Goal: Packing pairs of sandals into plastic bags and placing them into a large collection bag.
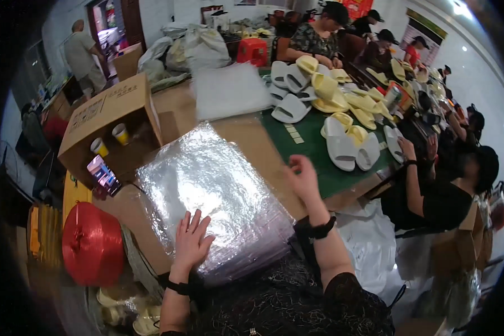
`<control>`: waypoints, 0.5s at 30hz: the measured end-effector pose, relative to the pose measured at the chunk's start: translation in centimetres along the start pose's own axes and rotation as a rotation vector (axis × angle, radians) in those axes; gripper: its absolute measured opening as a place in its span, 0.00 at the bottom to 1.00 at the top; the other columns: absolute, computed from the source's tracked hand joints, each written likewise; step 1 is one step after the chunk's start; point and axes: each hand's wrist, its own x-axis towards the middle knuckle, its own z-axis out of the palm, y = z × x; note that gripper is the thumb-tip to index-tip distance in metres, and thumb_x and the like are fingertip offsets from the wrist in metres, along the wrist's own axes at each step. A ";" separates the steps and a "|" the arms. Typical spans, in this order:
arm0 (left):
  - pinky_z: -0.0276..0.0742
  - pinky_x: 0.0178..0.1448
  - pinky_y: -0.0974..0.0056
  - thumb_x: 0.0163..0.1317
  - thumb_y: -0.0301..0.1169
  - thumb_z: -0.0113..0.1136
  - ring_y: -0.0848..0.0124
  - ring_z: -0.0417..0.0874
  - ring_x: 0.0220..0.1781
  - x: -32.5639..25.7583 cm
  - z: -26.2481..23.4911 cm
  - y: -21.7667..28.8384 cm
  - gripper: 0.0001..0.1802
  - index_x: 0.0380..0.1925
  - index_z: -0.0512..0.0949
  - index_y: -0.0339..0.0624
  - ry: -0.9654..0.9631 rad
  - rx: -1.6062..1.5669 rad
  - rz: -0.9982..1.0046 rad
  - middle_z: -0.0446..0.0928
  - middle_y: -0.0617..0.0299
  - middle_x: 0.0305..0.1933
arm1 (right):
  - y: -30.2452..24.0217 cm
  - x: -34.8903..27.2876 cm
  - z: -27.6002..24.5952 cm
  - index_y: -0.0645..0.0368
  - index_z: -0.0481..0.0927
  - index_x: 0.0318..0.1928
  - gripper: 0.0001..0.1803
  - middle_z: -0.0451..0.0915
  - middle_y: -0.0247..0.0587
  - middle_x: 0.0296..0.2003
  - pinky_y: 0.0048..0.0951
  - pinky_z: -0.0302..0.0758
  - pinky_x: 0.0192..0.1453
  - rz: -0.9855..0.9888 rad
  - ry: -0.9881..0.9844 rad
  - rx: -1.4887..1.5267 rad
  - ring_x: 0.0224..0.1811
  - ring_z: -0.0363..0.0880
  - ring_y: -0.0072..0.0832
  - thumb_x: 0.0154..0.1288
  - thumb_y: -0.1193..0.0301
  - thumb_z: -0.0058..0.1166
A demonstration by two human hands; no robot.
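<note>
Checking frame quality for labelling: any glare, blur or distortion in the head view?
Head view: strong glare on the stack of clear plastic bags; right hand slightly motion-blurred, left hand sharper; fisheye bends the table edge, dark vignette at the corners.

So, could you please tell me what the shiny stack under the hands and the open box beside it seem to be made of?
The shiny stack looks like clear, glossy plastic bags: crinkled glare, thin layered edges. The left hand lies flat on it; the right hand hovers at its far edge. The open box looks like matte brown corrugated cardboard, with folded flaps.
</note>
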 end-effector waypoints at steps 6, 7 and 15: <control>0.46 0.77 0.43 0.64 0.48 0.57 0.46 0.55 0.76 0.2 0.5 0.1 0.28 0.63 0.74 0.53 0.051 0.008 0.025 0.63 0.56 0.74 | 9.6 10.3 -9.2 0.64 0.66 0.64 0.40 0.62 0.62 0.65 0.52 0.61 0.70 0.450 0.442 -0.872 0.65 0.62 0.56 0.54 0.58 0.63; 0.47 0.77 0.43 0.64 0.48 0.57 0.46 0.55 0.76 0.4 0.1 0.7 0.28 0.62 0.74 0.53 0.045 0.001 0.014 0.63 0.56 0.74 | 11.3 11.5 -11.2 0.62 0.66 0.65 0.41 0.61 0.61 0.67 0.52 0.60 0.71 0.456 0.441 -0.907 0.67 0.60 0.55 0.55 0.56 0.63; 0.48 0.76 0.41 0.60 0.47 0.61 0.45 0.57 0.75 -0.5 0.5 0.1 0.29 0.61 0.75 0.51 0.063 -0.005 0.024 0.65 0.53 0.73 | 15.4 13.8 -19.9 0.57 0.61 0.71 0.50 0.53 0.56 0.74 0.55 0.51 0.76 0.492 0.323 -0.900 0.77 0.45 0.52 0.56 0.40 0.59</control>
